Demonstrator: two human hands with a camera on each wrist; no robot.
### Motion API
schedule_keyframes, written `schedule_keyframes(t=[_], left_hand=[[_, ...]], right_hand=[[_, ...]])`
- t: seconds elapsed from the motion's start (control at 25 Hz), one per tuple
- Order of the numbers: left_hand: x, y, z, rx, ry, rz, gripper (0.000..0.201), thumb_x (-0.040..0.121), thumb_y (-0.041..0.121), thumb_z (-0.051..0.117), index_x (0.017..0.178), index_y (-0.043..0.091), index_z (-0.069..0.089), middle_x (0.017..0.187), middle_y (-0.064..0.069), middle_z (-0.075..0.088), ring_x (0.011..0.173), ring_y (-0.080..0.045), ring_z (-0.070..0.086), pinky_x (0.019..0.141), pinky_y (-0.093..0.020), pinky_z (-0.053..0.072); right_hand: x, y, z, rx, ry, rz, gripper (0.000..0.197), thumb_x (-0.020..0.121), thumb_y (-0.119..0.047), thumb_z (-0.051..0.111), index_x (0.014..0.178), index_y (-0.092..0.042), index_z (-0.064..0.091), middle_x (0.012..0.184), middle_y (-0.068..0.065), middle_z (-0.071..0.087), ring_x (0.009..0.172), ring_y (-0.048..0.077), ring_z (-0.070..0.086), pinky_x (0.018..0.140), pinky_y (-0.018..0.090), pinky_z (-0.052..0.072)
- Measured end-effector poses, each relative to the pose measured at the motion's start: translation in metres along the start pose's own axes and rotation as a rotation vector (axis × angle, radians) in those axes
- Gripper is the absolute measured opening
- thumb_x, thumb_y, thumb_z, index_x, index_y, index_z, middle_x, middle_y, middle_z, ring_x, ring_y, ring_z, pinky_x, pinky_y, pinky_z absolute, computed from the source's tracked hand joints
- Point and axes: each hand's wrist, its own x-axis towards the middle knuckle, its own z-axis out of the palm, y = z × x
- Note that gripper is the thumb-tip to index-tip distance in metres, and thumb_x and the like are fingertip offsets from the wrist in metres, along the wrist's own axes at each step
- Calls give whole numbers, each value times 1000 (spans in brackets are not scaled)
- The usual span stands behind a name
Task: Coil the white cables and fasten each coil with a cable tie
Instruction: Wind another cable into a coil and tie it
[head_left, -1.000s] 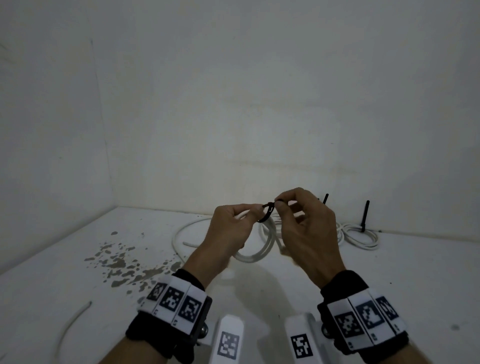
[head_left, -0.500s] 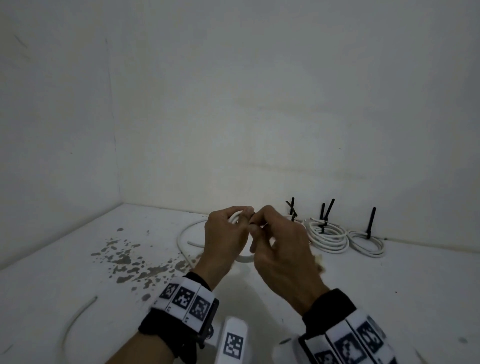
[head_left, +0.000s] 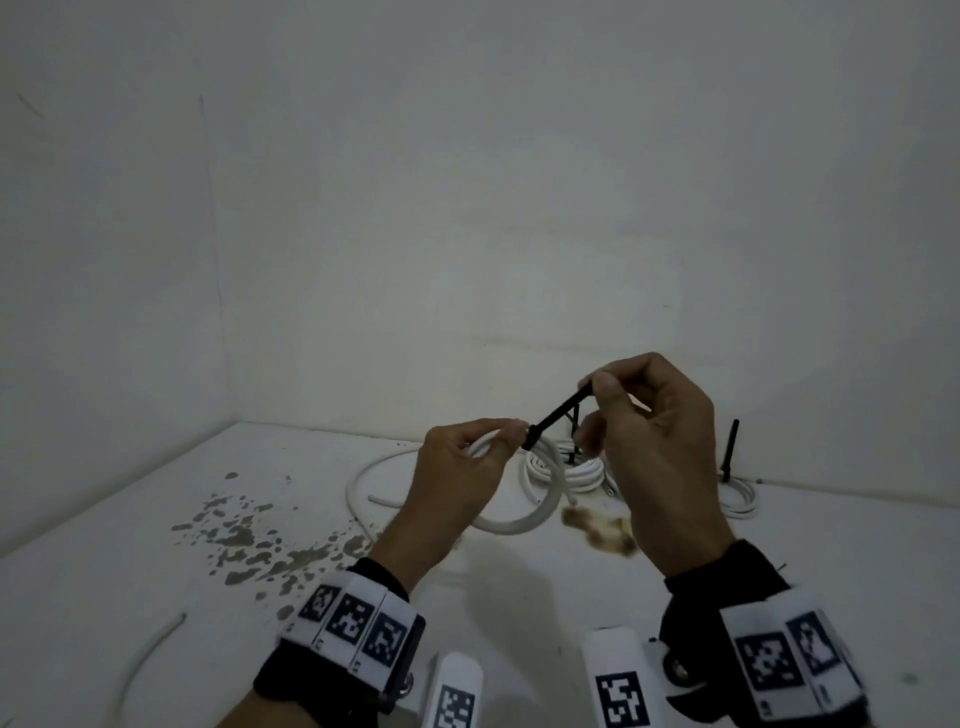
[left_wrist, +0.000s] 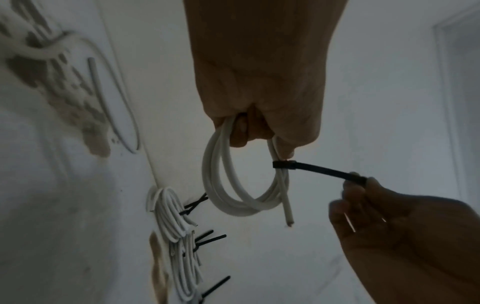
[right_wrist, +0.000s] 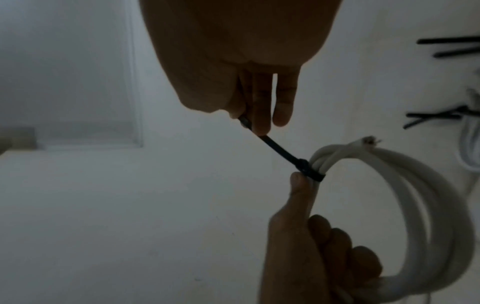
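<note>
**Tie pulled snug round a fresh coil**

At centre frame in the head view, the left hand (head_left: 460, 467) grasps a white coil (head_left: 540, 499), fingers curled through the loops and thumb pressed beside the black tie (head_left: 553, 415) where it rings the bundle. The coil hangs below the fist, clear of the table (head_left: 130, 597), apparently so the tie can draw shut without dragging on anything. The left wrist view shows one cut cable end poking out just under the tie head.

To the right and slightly higher, the right hand (head_left: 649, 441) pinches the tie's tail between thumb and forefinger, its other fingers loosely curled. The tail runs taut and straight from the head up to that pinch, which suggests a pull away from the coil while the left hand braces against it; the band already looks close round the strands.

Behind the hands, along the foot of the wall, lie finished coils (head_left: 571, 470), their black tails sticking up. At lower left of the frame a loose cable (head_left: 150, 654) lies uncoiled, and another (head_left: 374, 478) curves behind the left hand, so by the look of it more remains to do. Dark stains (head_left: 244, 540) mark the table at left.
</note>
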Motion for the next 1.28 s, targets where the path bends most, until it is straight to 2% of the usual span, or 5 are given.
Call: schedule_keyframes(t=[0.12,0.36,0.68,1.0,1.28], left_hand=[[3,6,-2,-185,-4,-284,22,91,34,67,76,22,78,51,2,27,44,-12,22,42,-23,26],[3,12,3,-545,-96,-525,36,101,40,47,107,12,68,43,6,21,34,-7,16,39,-21,19],[10,-6,45,-544,-239,-649,30,98,32,49,73,17,54,51,3,37,40,-10,33,42,-23,31],[20,-26,134,-177,-394,-621,12,93,3,48,90,4,59,88,-12,60,79,-20,60,75,-31,56],[53,-54,221,212,-420,-428,18,85,0,56,92,0,72,94,-15,71,90,-28,67,80,-36,57]], right_hand=[[-1,-3,1,-98,-138,7,7,92,-19,69,94,-14,65,90,0,71,76,13,68,68,28,55],[-11,22,-20,-160,-478,376,73,58,-63,75,126,-49,51,124,-8,60,110,12,63,92,37,56],[-3,46,-65,-73,-381,599,34,85,2,72,116,-10,65,91,22,74,78,31,72,69,42,61],[31,81,-149,-129,18,778,22,84,4,73,100,5,58,89,29,69,64,31,65,52,34,58],[67,113,-216,-249,-68,882,16,82,9,69,98,14,68,84,24,67,67,35,69,63,36,60]])
